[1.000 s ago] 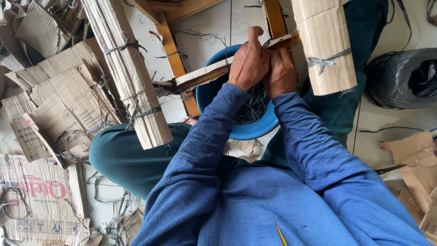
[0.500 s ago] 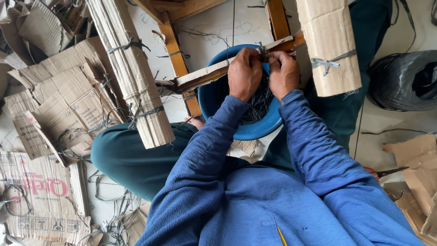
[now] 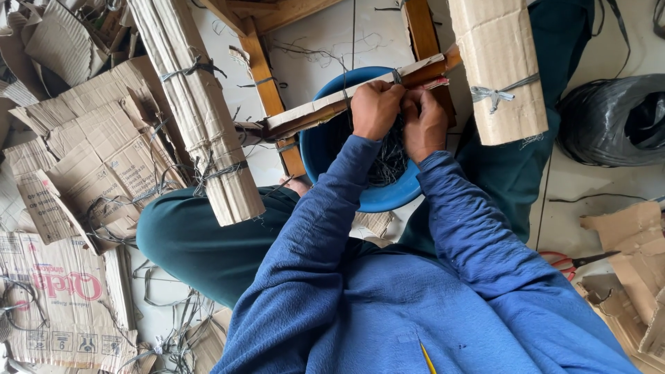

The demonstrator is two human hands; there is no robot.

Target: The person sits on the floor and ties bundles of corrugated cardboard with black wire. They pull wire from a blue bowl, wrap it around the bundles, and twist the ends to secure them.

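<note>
In the upper middle of the head view, the left hand and the right hand sit side by side, knuckles touching, both curled shut over a thin grey strap that wraps a flat cardboard strip. The strip runs slantwise from the middle of the frame up toward the upper right, its right end passing behind the hands. Whether the fingertips pinch the strap itself or a knot in it cannot be told, since the fingers are folded under.

Directly beneath the hands stands a blue bowl, with a tangle of dark straps lying in it. The strip crosses above the bowl's upper rim. Both blue sleeves reach up from the lower middle of the frame.

In the upper left, a long tied cardboard bundle leans across the frame, its lower end resting on the person's green-trousered knee. In the upper right, a shorter tied bundle hangs just beside the right hand. Between the two bundles, wooden frame legs stand on the white tiled floor.

At the left edge lie flattened cardboard boxes and loose strap ends. At the right edge sits a black plastic bag, and below it, near more cardboard scraps, red-handled scissors lie on the floor.
</note>
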